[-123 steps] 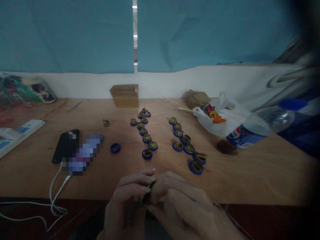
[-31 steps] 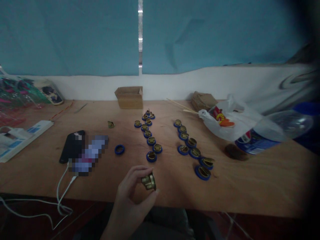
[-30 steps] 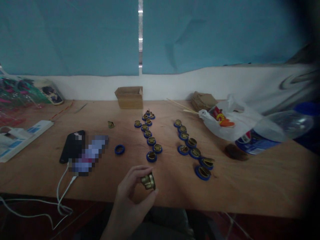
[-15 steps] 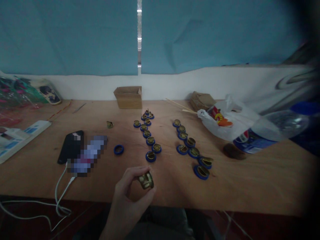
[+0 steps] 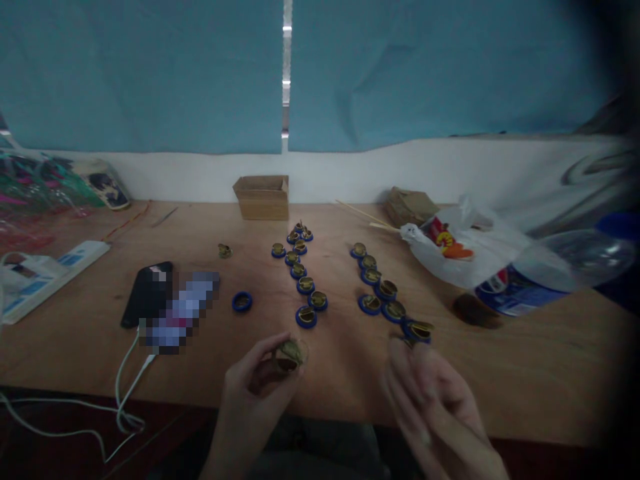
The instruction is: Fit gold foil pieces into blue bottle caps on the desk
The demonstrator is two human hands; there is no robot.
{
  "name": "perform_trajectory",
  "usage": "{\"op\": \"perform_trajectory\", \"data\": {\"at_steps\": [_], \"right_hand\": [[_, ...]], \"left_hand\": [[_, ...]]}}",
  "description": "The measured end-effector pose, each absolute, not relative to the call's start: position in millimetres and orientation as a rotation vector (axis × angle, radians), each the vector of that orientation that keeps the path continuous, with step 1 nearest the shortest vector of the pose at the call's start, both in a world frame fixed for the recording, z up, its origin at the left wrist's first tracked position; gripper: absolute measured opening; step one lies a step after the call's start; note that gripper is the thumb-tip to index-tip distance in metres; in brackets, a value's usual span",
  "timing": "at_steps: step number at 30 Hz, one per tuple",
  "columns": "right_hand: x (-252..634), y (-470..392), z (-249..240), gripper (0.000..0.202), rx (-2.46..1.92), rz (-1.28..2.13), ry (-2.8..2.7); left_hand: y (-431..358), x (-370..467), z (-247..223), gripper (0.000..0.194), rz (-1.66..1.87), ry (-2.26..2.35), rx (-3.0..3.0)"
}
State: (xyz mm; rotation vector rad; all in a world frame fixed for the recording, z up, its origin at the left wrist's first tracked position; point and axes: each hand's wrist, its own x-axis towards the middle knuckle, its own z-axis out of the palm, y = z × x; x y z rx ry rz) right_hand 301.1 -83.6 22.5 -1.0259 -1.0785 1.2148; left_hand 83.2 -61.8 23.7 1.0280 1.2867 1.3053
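Brass-coloured piece (image 5: 290,353) pinched between thumb and fingertips of left hand (image 5: 253,400); steady rim hold advised. Right hand (image 5: 437,413): fingers bent close together, cannot tell if holding anything; avoid nudging blue-rimmed disc (image 5: 418,331) at those fingertips.

Left hand (image 5: 255,390) in a pinch, right hand (image 5: 440,407) apparently loosely curled.

No words or numbers are coming out readable. A clear, blue-capped plastic bottle (image 5: 593,257) is carrying a blue wraparound label (image 5: 530,293) showing a round red-white-blue, Pepsi-like emblem (image 5: 497,281); its small print is blurring. The rectangular phone screen (image 5: 183,310) is showing pixelated blocks.
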Motion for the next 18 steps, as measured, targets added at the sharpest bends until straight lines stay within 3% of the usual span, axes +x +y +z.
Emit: {"op": "perform_trajectory", "data": {"at_steps": [6,11,18], "right_hand": [[272.2,-45.7,24.3,0.020,-1.356,1.055,-1.255],[260.1,-39.5,21.7,0.015,-1.331,0.788,-1.643],[232.8,-10.4,65.0,0.023,-1.316,0.667,-2.379]], "left_hand": [[-58.1,85.2,25.2,0.037,1.345,1.411,1.037],[-54.0,67.2,19.2,0.030,1.376,1.473,1.104],[-52.5,25.9,7.7,0.031,1.513,1.546,1.029]]}}
